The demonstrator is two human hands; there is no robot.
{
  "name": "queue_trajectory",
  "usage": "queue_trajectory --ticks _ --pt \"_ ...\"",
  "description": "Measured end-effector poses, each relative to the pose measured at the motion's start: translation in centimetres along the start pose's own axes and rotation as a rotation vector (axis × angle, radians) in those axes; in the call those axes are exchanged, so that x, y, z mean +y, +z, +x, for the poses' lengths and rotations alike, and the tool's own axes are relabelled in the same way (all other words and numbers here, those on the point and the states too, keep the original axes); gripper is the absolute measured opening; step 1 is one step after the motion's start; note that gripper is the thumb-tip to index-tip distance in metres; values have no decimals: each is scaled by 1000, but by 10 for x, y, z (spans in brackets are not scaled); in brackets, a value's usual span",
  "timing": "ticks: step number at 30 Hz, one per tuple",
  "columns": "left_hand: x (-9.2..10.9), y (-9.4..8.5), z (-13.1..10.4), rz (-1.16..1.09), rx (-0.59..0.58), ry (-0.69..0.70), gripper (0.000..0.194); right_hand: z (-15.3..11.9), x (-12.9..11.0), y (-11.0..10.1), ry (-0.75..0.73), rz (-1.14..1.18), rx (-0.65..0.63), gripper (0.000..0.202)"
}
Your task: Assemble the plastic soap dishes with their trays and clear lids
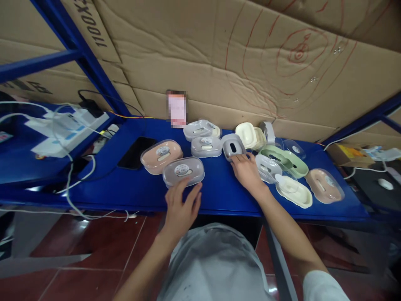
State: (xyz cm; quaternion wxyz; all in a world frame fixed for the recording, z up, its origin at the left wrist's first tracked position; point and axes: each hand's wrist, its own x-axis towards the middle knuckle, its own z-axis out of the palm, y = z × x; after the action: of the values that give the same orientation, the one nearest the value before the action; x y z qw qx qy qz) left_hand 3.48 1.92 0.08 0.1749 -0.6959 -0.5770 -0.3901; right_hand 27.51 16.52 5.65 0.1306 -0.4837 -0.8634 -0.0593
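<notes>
My left hand [182, 205] has its fingers spread at the near edge of a grey soap dish [180, 171] under a clear lid; its fingertips appear to touch the lid. A pinkish lidded soap dish [166, 156] lies just behind it. My right hand [247, 170] has its fingers bent over the near rim of a lidless grey soap dish [233, 144] with a dark slot in its bottom. To its left stands a light grey lidded soap dish [206, 147]. Green dish parts [296, 163], clear lids and a cream dish [296, 192] lie to the right.
A black phone [136, 152] lies on the blue table [138, 190] at the left, near power strips [69, 129] and cables. Cardboard [194, 50] stands behind. A blurred upright card [177, 109] leans there. Another pinkish lidded dish [324, 186] sits at the right.
</notes>
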Motion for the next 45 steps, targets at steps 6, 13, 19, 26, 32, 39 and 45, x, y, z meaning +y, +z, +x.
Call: queue_trajectory --ticks 6,13,19,26,32,39,45 --pt "24 5 -5 -188 -288 221 56 -71 -14 -30 -172 252 -67 34" --pt "26 12 6 -204 -405 203 44 -17 2 -49 -82 52 -94 54" --pt "24 10 -2 -262 -274 209 18 87 2 -21 312 -224 -196 35" --pt "19 13 -10 -311 -158 268 14 52 -3 -33 264 -218 -185 29" --pt "18 15 -11 -328 -147 272 19 21 2 -25 181 -83 -236 15" --pt "21 13 -7 -322 -169 244 15 44 22 -12 236 133 -191 21" --pt "22 12 -6 -332 -162 241 16 50 25 -8 230 241 -192 20"
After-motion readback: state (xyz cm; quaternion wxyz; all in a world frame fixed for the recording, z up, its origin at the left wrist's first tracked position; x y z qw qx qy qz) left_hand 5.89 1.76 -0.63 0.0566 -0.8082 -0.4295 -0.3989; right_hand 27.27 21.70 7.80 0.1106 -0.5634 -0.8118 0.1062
